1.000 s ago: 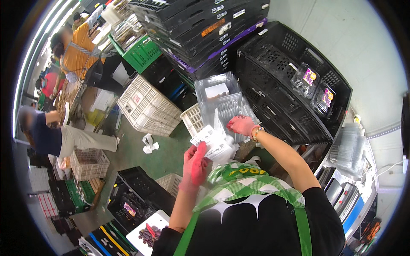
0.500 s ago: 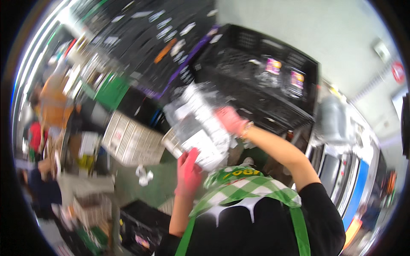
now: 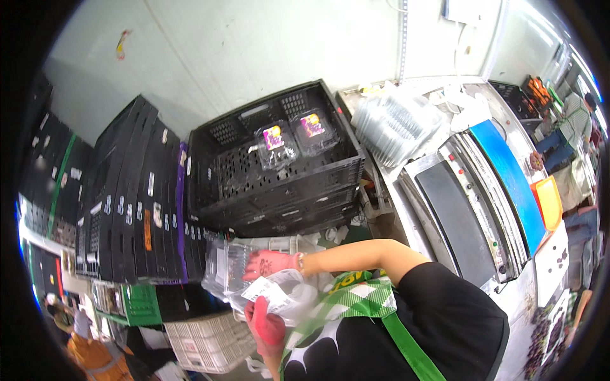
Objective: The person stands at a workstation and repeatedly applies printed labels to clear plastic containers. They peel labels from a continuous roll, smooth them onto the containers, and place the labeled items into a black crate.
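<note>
My left hand (image 3: 267,324), in a pink glove, pinches a curling white strip of labels (image 3: 270,294) close to my apron. In a matching glove, my right hand (image 3: 273,263) reaches across just beyond the strip. Its fingers are stretched out against clear plastic containers (image 3: 223,265), which are nested together. Part of these containers is hidden by the hand and the strip. Under them shows the rim of a pale crate. Beyond, two clear packs with purple and yellow labels, a left pack (image 3: 273,141) and a right pack (image 3: 312,127), lie in a black crate (image 3: 222,184).
Folded black crates (image 3: 130,203) stand stacked at the left, with a purple strap. A bench on the right carries a stack of clear containers (image 3: 397,127) and a wrapping machine (image 3: 460,222). A slatted pale crate (image 3: 210,343) stands lower left. Other people are at both sides.
My view has swung to the right, bringing the bench into fuller sight. My right hand has gone from the label strip to the clear containers. The strip now curls near my left hand.
</note>
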Action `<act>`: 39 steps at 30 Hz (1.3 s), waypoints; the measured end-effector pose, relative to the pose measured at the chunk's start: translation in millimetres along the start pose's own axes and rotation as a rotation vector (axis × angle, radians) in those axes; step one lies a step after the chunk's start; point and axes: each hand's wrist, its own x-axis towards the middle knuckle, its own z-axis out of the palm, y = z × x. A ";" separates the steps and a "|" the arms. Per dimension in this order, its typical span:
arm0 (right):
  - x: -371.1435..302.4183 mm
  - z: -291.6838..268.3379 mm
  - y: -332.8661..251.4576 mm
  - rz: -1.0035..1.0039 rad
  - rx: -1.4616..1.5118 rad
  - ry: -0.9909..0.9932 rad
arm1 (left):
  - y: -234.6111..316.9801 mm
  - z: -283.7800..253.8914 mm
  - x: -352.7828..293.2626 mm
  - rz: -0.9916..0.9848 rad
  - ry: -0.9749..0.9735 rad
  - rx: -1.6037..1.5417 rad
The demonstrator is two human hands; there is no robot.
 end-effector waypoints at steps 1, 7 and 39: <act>31.9 -66.2 -5.6 0.137 -0.069 -0.300 | -9.4 -10.3 -1.3 0.241 -0.052 0.470; -30.5 -267.5 115.1 0.769 -0.741 0.313 | -24.9 -0.2 18.1 -0.334 -0.060 -0.402; -144.9 -365.7 167.7 1.621 -0.178 0.145 | -13.6 109.0 65.3 -0.422 -0.539 -0.263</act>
